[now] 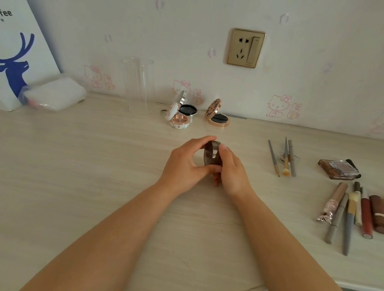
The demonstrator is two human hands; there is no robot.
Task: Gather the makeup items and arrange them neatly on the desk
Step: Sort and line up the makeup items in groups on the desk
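Note:
A round dark brown compact (211, 153) is held on its edge above the middle of the desk. My left hand (185, 167) grips it from the left and my right hand (232, 172) from the right. Three open compacts stand near the wall: a white floral one (177, 117), a silver one (187, 108) and a rose-gold one (217, 115). Thin brushes and pencils (284, 157) lie to the right. Further right lies an eyeshadow palette (340, 169), with a row of lipsticks, pencils and brushes (360, 212) in front of it.
A clear cylinder (137, 83) stands at the back by the wall. A white paper bag with a blue deer (14, 51) and a plastic-wrapped white pack (54, 94) sit at the far left. The wall holds a gold socket (246, 48). The desk's front edge (362, 288) runs at lower right.

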